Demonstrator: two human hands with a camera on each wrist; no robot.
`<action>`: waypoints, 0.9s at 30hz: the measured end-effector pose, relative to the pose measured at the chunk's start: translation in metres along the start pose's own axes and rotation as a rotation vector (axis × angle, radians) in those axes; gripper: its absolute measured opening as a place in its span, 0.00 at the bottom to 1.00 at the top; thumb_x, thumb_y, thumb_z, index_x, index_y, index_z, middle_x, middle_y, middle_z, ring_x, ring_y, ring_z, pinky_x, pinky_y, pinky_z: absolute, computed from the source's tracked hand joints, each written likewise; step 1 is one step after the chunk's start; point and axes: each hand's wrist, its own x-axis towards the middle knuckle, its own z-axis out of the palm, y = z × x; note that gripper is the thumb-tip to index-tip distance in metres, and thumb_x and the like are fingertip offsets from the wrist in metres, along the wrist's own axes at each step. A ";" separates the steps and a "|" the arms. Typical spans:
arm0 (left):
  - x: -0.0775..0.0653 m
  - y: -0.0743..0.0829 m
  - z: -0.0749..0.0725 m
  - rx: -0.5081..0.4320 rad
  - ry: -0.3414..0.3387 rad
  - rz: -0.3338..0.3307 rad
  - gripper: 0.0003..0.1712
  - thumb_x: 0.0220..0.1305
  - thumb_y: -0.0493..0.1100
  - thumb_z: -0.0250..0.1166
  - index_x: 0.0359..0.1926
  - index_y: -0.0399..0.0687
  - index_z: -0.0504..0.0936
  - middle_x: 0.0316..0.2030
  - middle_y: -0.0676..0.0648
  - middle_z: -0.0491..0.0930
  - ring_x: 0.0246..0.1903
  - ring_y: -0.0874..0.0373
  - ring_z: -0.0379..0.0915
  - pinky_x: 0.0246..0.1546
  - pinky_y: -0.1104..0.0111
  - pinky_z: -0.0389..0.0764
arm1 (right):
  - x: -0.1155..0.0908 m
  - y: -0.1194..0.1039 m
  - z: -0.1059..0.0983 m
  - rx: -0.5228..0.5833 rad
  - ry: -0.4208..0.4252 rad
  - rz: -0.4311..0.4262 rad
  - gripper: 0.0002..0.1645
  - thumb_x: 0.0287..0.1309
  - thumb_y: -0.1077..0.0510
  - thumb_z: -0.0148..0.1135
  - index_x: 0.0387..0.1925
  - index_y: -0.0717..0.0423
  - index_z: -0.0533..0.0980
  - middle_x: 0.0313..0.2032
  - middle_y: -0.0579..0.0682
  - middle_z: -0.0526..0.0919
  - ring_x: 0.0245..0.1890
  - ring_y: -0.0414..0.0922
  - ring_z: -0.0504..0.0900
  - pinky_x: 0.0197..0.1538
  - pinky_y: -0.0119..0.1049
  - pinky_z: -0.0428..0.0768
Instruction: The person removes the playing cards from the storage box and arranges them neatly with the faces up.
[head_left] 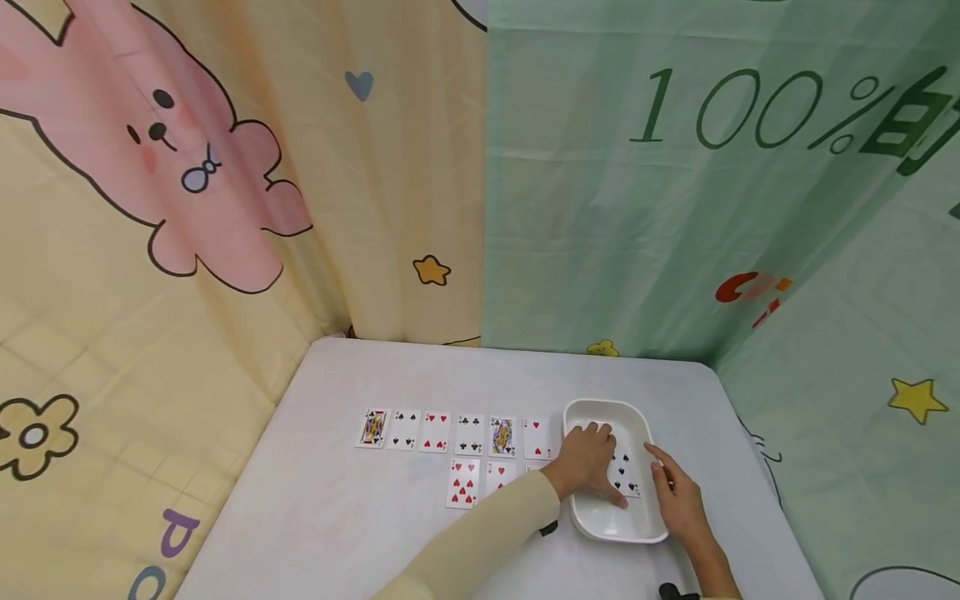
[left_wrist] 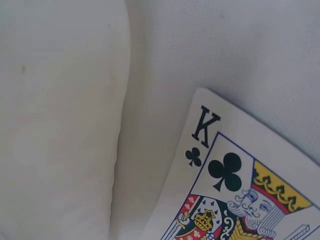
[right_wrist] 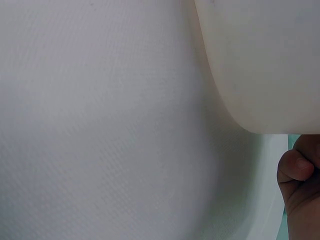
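A white tray [head_left: 607, 527] stands at the right of the table. Inside it lies a black-suit playing card [head_left: 624, 475], partly covered by my left hand [head_left: 588, 462], which spreads its fingers over it with the thumb apart. At the tray's right side my right hand [head_left: 681, 500] holds the rim, index finger and thumb against it. In the left wrist view a king of clubs [left_wrist: 250, 185] lies face up beside the tray's outer wall [left_wrist: 60, 120]. The right wrist view shows a rounded tray corner [right_wrist: 260, 70] over the white table.
Left of the tray runs a row of face-up cards, from a face card [head_left: 372, 427] to a heart card [head_left: 537, 438]. A second row begins with a heart card [head_left: 462, 484]; my left sleeve [head_left: 487, 533] covers part of it. Printed curtains [head_left: 420, 167] stand behind the table.
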 end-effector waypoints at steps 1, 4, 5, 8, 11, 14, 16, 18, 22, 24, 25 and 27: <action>0.000 0.000 -0.001 -0.006 0.009 0.007 0.62 0.37 0.93 0.60 0.68 0.63 0.74 0.60 0.61 0.73 0.56 0.65 0.70 0.54 0.70 0.76 | 0.000 0.000 0.000 0.001 0.002 -0.004 0.26 0.82 0.49 0.45 0.73 0.48 0.69 0.46 0.63 0.85 0.36 0.45 0.79 0.32 0.30 0.80; -0.001 0.000 -0.001 -0.026 0.026 0.034 0.56 0.41 0.90 0.61 0.65 0.65 0.76 0.59 0.61 0.74 0.55 0.65 0.70 0.53 0.70 0.77 | 0.001 0.000 0.002 0.002 0.008 -0.016 0.25 0.81 0.49 0.45 0.73 0.48 0.69 0.47 0.63 0.85 0.36 0.45 0.80 0.32 0.30 0.79; 0.000 0.000 0.000 -0.031 0.029 0.045 0.54 0.43 0.90 0.61 0.65 0.65 0.76 0.59 0.61 0.74 0.56 0.65 0.70 0.53 0.70 0.77 | 0.001 0.001 0.002 0.003 0.008 -0.018 0.25 0.81 0.49 0.45 0.73 0.48 0.69 0.46 0.63 0.85 0.36 0.45 0.80 0.32 0.30 0.79; 0.000 0.000 0.002 -0.024 0.032 0.078 0.50 0.48 0.88 0.60 0.64 0.66 0.77 0.58 0.61 0.74 0.56 0.65 0.71 0.54 0.70 0.77 | 0.000 0.001 0.003 0.010 0.013 -0.027 0.25 0.81 0.50 0.46 0.72 0.49 0.70 0.45 0.63 0.85 0.34 0.44 0.80 0.31 0.30 0.79; 0.002 -0.001 0.005 -0.016 0.027 0.094 0.49 0.50 0.87 0.59 0.64 0.66 0.77 0.59 0.61 0.74 0.56 0.65 0.70 0.54 0.70 0.77 | 0.000 0.001 0.003 0.012 0.018 -0.033 0.25 0.81 0.51 0.46 0.72 0.49 0.70 0.43 0.62 0.85 0.33 0.42 0.79 0.30 0.30 0.78; 0.003 -0.001 0.007 -0.031 0.022 0.097 0.48 0.50 0.87 0.60 0.64 0.67 0.77 0.59 0.62 0.74 0.55 0.66 0.70 0.54 0.71 0.76 | 0.000 0.001 0.003 0.008 0.021 -0.032 0.25 0.81 0.50 0.46 0.72 0.49 0.70 0.42 0.60 0.85 0.32 0.41 0.77 0.30 0.30 0.77; 0.004 -0.002 0.007 -0.057 0.016 0.097 0.49 0.50 0.86 0.61 0.65 0.66 0.76 0.59 0.62 0.74 0.54 0.66 0.70 0.53 0.72 0.77 | 0.000 0.000 0.003 0.003 0.019 -0.032 0.25 0.81 0.50 0.46 0.72 0.49 0.70 0.42 0.60 0.85 0.32 0.40 0.76 0.31 0.30 0.77; 0.004 -0.002 0.006 -0.091 0.009 0.096 0.49 0.50 0.85 0.62 0.66 0.66 0.75 0.59 0.62 0.74 0.54 0.67 0.71 0.53 0.72 0.78 | 0.000 0.000 0.002 0.002 0.019 -0.031 0.25 0.81 0.50 0.46 0.72 0.49 0.70 0.42 0.60 0.85 0.32 0.40 0.77 0.31 0.30 0.78; 0.003 -0.005 0.001 -0.155 0.013 0.112 0.49 0.52 0.82 0.65 0.69 0.64 0.73 0.59 0.61 0.75 0.53 0.67 0.71 0.54 0.74 0.79 | 0.000 0.000 0.000 -0.008 0.006 -0.018 0.25 0.82 0.49 0.45 0.73 0.48 0.69 0.42 0.60 0.85 0.33 0.41 0.77 0.33 0.30 0.78; 0.003 -0.006 0.000 -0.176 0.032 0.129 0.49 0.52 0.81 0.66 0.69 0.63 0.74 0.60 0.61 0.75 0.53 0.68 0.72 0.53 0.75 0.78 | 0.000 0.000 0.000 -0.010 0.000 -0.008 0.26 0.82 0.48 0.44 0.73 0.48 0.69 0.42 0.60 0.84 0.32 0.41 0.76 0.33 0.30 0.77; 0.004 -0.007 -0.001 -0.183 0.043 0.138 0.50 0.52 0.81 0.66 0.69 0.62 0.73 0.60 0.60 0.75 0.53 0.68 0.72 0.53 0.76 0.78 | 0.000 0.000 -0.001 -0.013 -0.006 -0.004 0.26 0.82 0.48 0.43 0.74 0.48 0.68 0.42 0.60 0.84 0.33 0.41 0.76 0.33 0.31 0.77; 0.003 -0.010 -0.002 -0.189 0.066 0.155 0.51 0.52 0.81 0.66 0.70 0.61 0.73 0.60 0.60 0.75 0.53 0.68 0.72 0.53 0.77 0.78 | 0.000 0.000 -0.001 -0.013 -0.010 0.001 0.26 0.82 0.48 0.43 0.74 0.48 0.68 0.43 0.60 0.84 0.33 0.42 0.76 0.33 0.31 0.78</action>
